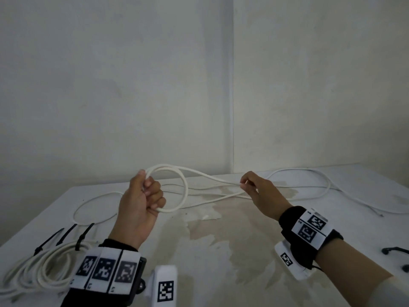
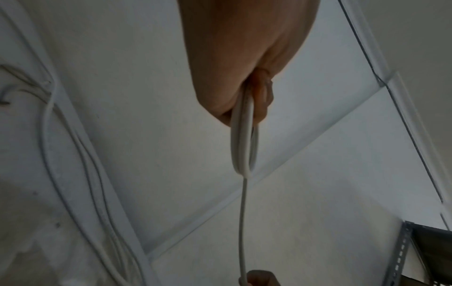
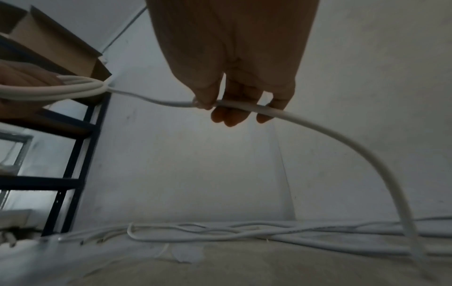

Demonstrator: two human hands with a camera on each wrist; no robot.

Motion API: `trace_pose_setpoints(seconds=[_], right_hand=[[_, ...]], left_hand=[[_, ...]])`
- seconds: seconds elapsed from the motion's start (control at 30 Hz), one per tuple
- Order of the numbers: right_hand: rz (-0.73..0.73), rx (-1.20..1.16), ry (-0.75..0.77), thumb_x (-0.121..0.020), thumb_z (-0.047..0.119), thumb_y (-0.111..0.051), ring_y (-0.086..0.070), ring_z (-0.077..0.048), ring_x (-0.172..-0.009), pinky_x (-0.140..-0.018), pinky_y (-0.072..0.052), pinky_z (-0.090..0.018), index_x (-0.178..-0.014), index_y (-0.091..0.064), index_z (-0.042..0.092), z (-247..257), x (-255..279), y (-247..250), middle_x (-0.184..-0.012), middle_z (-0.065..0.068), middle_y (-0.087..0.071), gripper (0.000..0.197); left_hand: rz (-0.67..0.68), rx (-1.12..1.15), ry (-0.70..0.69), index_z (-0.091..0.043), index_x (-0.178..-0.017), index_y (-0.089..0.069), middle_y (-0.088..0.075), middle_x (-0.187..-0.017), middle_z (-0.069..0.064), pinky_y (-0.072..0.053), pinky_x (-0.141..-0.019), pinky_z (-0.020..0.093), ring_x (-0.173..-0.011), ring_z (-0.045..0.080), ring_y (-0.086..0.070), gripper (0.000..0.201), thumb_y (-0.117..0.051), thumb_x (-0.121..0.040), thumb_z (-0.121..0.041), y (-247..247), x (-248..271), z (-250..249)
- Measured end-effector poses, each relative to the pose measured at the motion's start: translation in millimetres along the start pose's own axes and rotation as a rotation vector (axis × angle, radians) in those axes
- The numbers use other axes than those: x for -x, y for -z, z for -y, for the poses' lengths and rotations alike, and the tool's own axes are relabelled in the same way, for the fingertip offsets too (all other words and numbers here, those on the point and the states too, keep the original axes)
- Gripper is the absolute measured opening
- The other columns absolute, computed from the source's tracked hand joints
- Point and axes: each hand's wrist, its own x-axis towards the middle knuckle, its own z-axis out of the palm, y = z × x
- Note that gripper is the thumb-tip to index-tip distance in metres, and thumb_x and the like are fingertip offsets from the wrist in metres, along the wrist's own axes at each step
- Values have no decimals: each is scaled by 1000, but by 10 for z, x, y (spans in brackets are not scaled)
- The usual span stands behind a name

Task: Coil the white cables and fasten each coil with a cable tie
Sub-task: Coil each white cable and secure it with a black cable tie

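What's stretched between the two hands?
A span of white cable, running from the coil in the left hand to the right hand; head view.

From my head view, the left hand (image 1: pixel 141 200) closes over part of the white cable (image 1: pixel 183 191) loop, so I cannot count the turns inside the fist. The finished coil (image 1: pixel 44 269) at the table's (image 1: pixel 243 240) near left corner runs off the picture's edge and under my wrist band. Two dark objects (image 1: pixel 396 250) at the right edge are cut off; I cannot name them. In the left wrist view only the tips of the right hand (image 2: pixel 260 278) show at the bottom edge. In the right wrist view the shelf (image 3: pixel 73 154) contents are too blurred to tell
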Motion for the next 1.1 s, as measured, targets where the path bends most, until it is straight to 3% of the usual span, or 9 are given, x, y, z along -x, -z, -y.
trace_pose_setpoints(seconds=[0.1, 0.2, 0.3, 0.4, 0.5, 0.6, 0.83, 1.0, 1.1], right_hand=[[-8, 120, 82, -96, 18, -45, -48, -22, -75, -76, -39, -37, -95, -59, 6, -32, -25, -58, -79, -1, -55, 18], [-78, 219, 342, -90, 27, -39, -53, -27, -63, -60, -47, -41, -81, -61, 5, 10, -3, -185, -70, -9, -59, 32], [-97, 282, 496, -84, 27, -45, -46, -16, -67, -61, -42, -26, -80, -58, 8, 92, 78, -281, -69, -7, -60, 24], [-152, 310, 655, -89, 25, -44, -38, -13, -68, -63, -34, -27, -84, -50, 13, 183, 174, -370, -69, -6, -59, 15], [-202, 321, 753, -100, 27, -28, -43, -16, -61, -56, -31, -24, -77, -56, 10, 319, 249, -407, -66, -4, -57, 40], [-200, 341, 834, -99, 26, -28, -44, -18, -57, -54, -30, -25, -75, -57, 10, 500, 321, -415, -66, -3, -54, 41], [-202, 243, 936, -99, 26, -32, -44, -19, -58, -56, -28, -25, -77, -59, 9, 821, 294, -404, -67, -5, -56, 39], [-175, 103, 826, -85, 21, -54, -44, -14, -63, -54, -34, -24, -72, -63, 8, 901, 242, -387, -68, -4, -60, 20], [-146, 47, 697, -83, 20, -54, -49, -12, -65, -56, -40, -26, -75, -64, 12, 867, 214, -286, -70, -1, -61, 16]], left_hand=[[-29, 6, -37, -18, -58, -33, -29, -38, -10, -22, -31, 12, -29, 3, -24, 42, -34, -98, -30, 25, -33, -5], [-53, -50, -95, -18, -60, -33, -30, -38, -11, -23, -33, 13, -30, 3, -25, 40, -32, -99, -30, -5, -71, 27], [-73, -132, -160, -18, -62, -33, -31, -39, -12, -24, -35, 13, -33, 3, -25, 39, -33, -99, -30, 2, -128, 28], [-97, -201, -168, -17, -62, -34, -31, -40, -11, -25, -36, 14, -34, 3, -25, 38, -34, -99, -30, 31, -173, 56], [-83, -247, -133, -17, -63, -36, -32, -41, -10, -26, -36, 14, -35, 4, -25, 38, -35, -99, -30, 36, -176, 110], [-42, -339, -99, -15, -63, -37, -31, -41, -10, -26, -36, 15, -35, 4, -25, 39, -36, -99, -31, 32, -160, 197], [85, -634, 3, -13, -62, -38, -34, -43, -7, -25, -37, 16, -36, 7, -27, 40, -35, -99, -30, -93, -40, 364], [299, -803, 3, 0, -83, -56, -52, -75, 15, -39, -71, 37, -73, 23, -49, 51, -32, -98, -43, -70, 112, 478], [289, -843, 15, -8, -59, -47, -43, -50, 3, -30, -58, 30, -51, 14, -41, 54, -30, -99, -39, -116, 158, 453]])
